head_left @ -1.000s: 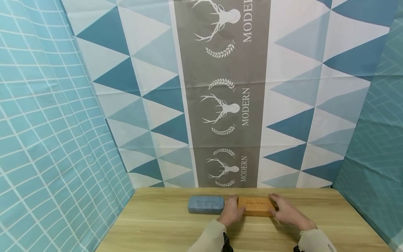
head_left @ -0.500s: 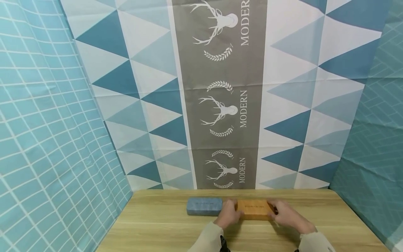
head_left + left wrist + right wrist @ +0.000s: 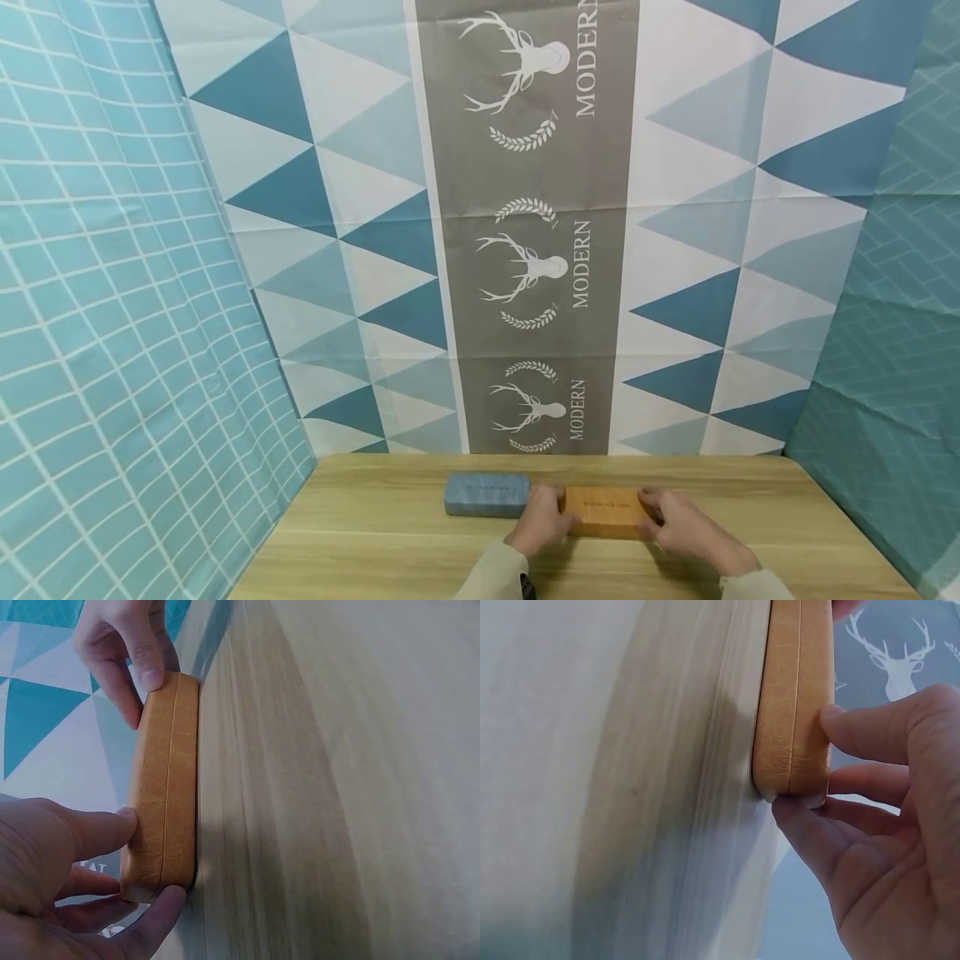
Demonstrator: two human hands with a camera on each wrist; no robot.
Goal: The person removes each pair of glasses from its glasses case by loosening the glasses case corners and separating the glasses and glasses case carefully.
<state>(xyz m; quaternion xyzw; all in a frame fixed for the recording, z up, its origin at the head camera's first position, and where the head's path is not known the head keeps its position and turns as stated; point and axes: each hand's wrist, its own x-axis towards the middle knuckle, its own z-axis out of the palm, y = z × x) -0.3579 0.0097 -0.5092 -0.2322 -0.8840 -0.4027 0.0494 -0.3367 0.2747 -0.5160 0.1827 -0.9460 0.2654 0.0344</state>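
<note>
An orange-brown glasses case [image 3: 606,512] with a seam along its side lies lengthwise across the wooden table, small lettering on its lid. My left hand [image 3: 542,518] holds its left end between thumb and fingers. At the opposite end, my right hand [image 3: 681,523] grips it the same way. In the left wrist view, the case [image 3: 166,787] looks shut, with the left hand [image 3: 67,877] at its near end. The right wrist view has the right hand [image 3: 889,802] pinching the rounded end. A blue-grey glasses case [image 3: 487,495] sits just left of my left hand.
Wooden table [image 3: 375,533] with light grain runs beneath both cases. A patterned cloth [image 3: 532,333] with deer heads and triangles hangs behind its back edge. Blue checked cloth [image 3: 135,333] stands on the left, green cloth [image 3: 877,400] on the right.
Both hands have brought the orange-brown glasses case a little toward me, so it sits nearer than the blue-grey one. The head view has tilted slightly.
</note>
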